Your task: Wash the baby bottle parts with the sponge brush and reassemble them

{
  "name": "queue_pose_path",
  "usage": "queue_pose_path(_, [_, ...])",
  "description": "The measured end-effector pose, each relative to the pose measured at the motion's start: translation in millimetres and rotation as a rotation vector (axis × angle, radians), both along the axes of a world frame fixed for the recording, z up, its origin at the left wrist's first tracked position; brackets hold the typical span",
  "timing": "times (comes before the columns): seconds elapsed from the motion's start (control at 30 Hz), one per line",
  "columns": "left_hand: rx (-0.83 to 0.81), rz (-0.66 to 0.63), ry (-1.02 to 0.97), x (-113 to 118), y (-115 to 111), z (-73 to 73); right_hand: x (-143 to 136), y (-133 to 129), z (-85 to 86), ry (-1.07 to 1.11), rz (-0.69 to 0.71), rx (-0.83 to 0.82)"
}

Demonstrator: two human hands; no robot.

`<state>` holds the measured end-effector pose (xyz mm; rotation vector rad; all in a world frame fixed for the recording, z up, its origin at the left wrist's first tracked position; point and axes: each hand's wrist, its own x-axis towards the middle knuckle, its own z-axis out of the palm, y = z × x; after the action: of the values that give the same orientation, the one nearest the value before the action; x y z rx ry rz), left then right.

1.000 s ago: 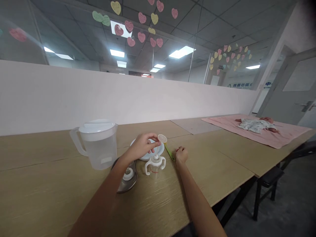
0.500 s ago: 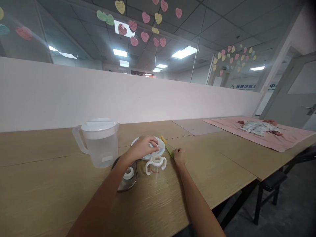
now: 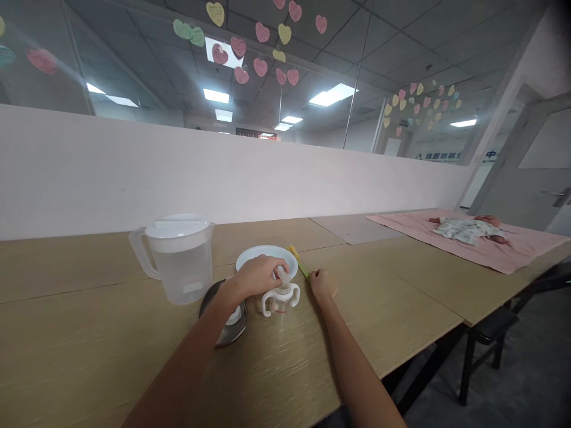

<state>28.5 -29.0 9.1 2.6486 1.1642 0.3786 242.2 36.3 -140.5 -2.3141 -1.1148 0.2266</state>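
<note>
My left hand (image 3: 259,276) is closed, fingertips pinching a small clear bottle nipple (image 3: 284,276) at the mouth of a baby bottle (image 3: 280,304). The bottle stands upright, clear with two white handles and red print. Whether the nipple rests on the rim or just above it, I cannot tell. Right of the bottle, my right hand (image 3: 324,285) grips the green handle of a bottle brush (image 3: 304,270) whose yellow sponge end points away from me. Beneath my left wrist is a metal tray (image 3: 229,340) holding a white ring (image 3: 234,315), partly hidden by the forearm.
A white plate (image 3: 252,252) lies behind the bottle. To the left stands a lidded clear pitcher (image 3: 186,267). At the far right, a baby doll (image 3: 466,230) in a patterned outfit lies on a pink cloth (image 3: 491,255). A white wall (image 3: 267,184) borders the table's back.
My left hand has come down from over the plate towards the bottle, bringing the nipple to its mouth. My right hand stays on the brush, nearly unmoved.
</note>
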Motion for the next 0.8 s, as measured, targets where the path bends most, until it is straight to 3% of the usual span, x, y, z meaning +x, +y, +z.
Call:
queue_pose_path(0.53, [-0.097, 0.007, 0.065, -4.5, -6.8, 13.2, -0.1, 1.2, -0.6, -0.025, 0.026, -0.010])
queue_pose_path(0.67, [-0.068, 0.093, 0.052, -18.3, -4.4, 21.2, -0.3, 0.3, 1.2, -0.021, 0.019, -0.010])
queue_pose_path(0.8, [-0.024, 0.268, 0.117, -38.4, 2.0, 24.2, -0.6, -2.1, 3.6, -0.014, 0.005, -0.004])
